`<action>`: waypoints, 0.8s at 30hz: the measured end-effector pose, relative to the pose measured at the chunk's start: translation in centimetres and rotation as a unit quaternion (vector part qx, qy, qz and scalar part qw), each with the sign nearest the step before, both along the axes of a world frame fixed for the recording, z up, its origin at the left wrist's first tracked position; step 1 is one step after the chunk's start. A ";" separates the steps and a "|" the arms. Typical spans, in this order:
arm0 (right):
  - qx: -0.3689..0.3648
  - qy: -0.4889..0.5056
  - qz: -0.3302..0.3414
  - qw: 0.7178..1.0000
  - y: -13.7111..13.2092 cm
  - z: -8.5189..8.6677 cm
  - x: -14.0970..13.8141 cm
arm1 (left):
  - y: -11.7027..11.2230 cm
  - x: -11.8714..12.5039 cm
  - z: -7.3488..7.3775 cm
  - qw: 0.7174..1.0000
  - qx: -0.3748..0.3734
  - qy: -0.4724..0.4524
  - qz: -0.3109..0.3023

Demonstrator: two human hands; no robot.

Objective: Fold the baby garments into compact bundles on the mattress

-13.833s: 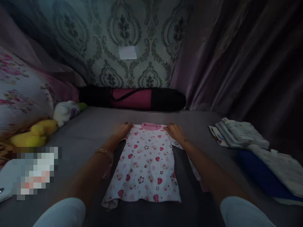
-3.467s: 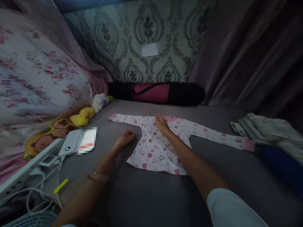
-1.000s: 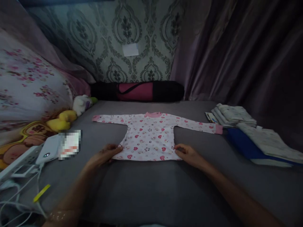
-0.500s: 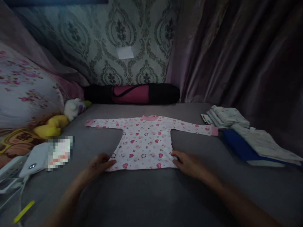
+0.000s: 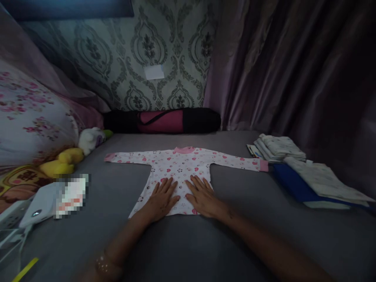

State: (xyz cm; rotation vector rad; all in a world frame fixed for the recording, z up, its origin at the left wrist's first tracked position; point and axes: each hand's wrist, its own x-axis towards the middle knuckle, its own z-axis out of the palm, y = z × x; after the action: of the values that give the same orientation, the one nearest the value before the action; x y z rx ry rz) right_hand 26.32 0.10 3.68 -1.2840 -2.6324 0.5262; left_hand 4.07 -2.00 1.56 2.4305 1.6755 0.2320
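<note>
A small white long-sleeved shirt [image 5: 179, 166] with red hearts, flower prints and a pink collar and cuffs lies spread flat on the grey bed sheet [image 5: 176, 246]. Its sleeves stretch out to both sides, collar facing away from me. My left hand [image 5: 163, 199] rests flat on the lower left of the shirt front, fingers spread. Flat on the lower right part lies my right hand [image 5: 204, 196], its fingers also apart. Between the two hands a strip of printed fabric shows. The hands cover parts of the lower shirt.
Folded cloths [image 5: 280, 147] and a blue folded item [image 5: 290, 182] lie at the right. On the left are yellow plush toys [image 5: 63, 162], a white box-shaped device [image 5: 42, 203] and cables. A black and pink long bag [image 5: 161, 120] lies along the wall.
Both hands have let go of the shirt's lower side edges. They have moved inward and forward onto its front, now pressed flat with fingers spread.
</note>
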 end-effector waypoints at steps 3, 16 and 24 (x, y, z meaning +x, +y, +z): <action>-0.005 0.001 0.013 1.000 -0.3 0.1 0.6 | -0.4 -0.4 -0.3 1.000 -0.025 0.010 -0.002; -0.014 -0.005 0.092 0.996 -2.8 1.0 5.3 | -3.1 -5.3 1.1 0.998 -0.045 -0.029 0.021; -0.034 0.012 0.095 0.995 -3.4 0.2 7.9 | -3.0 -6.0 -0.3 0.999 0.004 0.032 -0.018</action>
State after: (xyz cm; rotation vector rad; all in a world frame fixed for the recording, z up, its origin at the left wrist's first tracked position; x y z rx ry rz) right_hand 34.26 -3.26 3.84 -1.0425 -2.7544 0.6591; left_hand -1.95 -4.97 1.22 2.4967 1.6576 0.1588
